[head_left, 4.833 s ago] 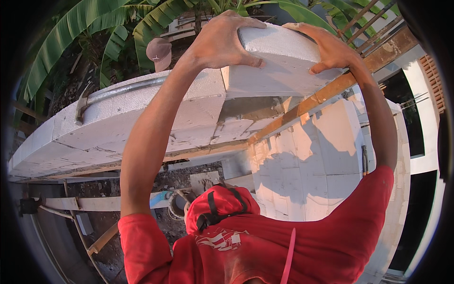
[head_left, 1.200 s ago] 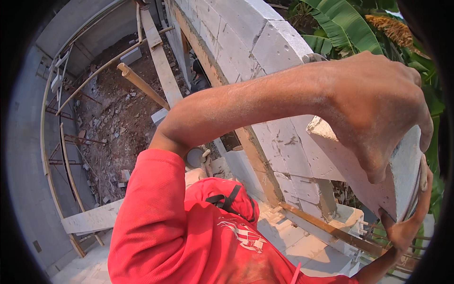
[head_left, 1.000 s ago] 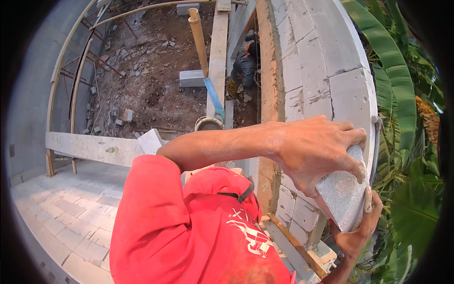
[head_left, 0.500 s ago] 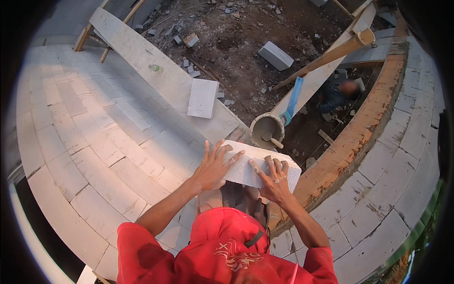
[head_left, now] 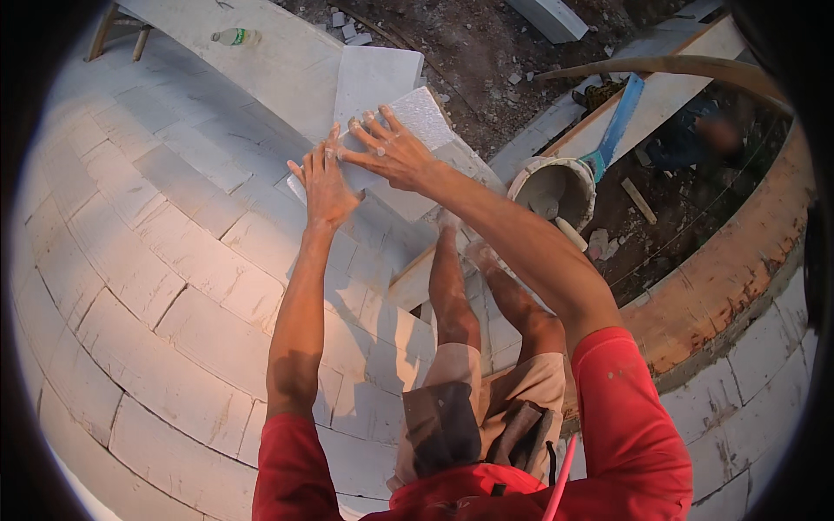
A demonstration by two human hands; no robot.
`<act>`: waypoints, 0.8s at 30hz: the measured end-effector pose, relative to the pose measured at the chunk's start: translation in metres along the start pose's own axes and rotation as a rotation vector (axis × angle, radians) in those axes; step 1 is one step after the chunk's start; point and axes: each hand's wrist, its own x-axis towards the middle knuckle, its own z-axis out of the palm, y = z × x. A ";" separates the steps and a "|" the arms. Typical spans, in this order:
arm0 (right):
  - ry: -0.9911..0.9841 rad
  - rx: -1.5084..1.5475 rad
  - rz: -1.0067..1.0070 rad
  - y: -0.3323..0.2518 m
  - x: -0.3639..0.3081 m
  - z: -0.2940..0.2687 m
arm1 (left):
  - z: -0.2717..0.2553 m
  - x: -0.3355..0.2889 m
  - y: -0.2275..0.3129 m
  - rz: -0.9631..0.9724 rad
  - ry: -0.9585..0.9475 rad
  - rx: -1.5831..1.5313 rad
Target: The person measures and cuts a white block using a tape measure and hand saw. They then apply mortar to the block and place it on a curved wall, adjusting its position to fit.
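A white building block [head_left: 423, 117] lies slantwise under both my hands, beside the plank at the upper middle. My left hand [head_left: 327, 184] is on its left part, fingers reaching over the top. My right hand [head_left: 388, 156] crosses over close beside it, its fingers spread across the block toward the far edge. Both hands appear to grip the block; their undersides are hidden. Just beyond, a second white block [head_left: 378, 76] rests on the plank [head_left: 269, 74]. I cannot tell whether the block under my hands touches the plank.
A bucket of grey mortar [head_left: 556, 189] stands to the right, with a pale tool handle [head_left: 570, 234] at its rim. A blue handsaw [head_left: 619, 126] leans beside it. Block walls [head_left: 174, 260] curve along the left. A bottle [head_left: 234, 36] lies on the plank. Another person [head_left: 695, 139] is below right.
Both hands and the block have moved up and left, toward the plank. The hands are closer together. My view has shifted, and my legs now show.
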 end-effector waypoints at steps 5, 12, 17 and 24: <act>0.055 -0.038 0.017 0.026 0.043 0.056 | 0.039 0.055 -0.034 0.033 0.075 -0.003; 0.151 0.232 0.280 -0.011 -0.020 0.038 | 0.036 0.082 -0.046 0.007 0.005 -0.006; 0.129 1.136 0.769 -0.045 -0.158 0.013 | 0.032 0.081 -0.029 -0.104 -0.047 0.142; 0.607 1.861 1.780 -0.098 -0.426 -0.021 | 0.006 -0.032 0.025 0.088 0.030 0.050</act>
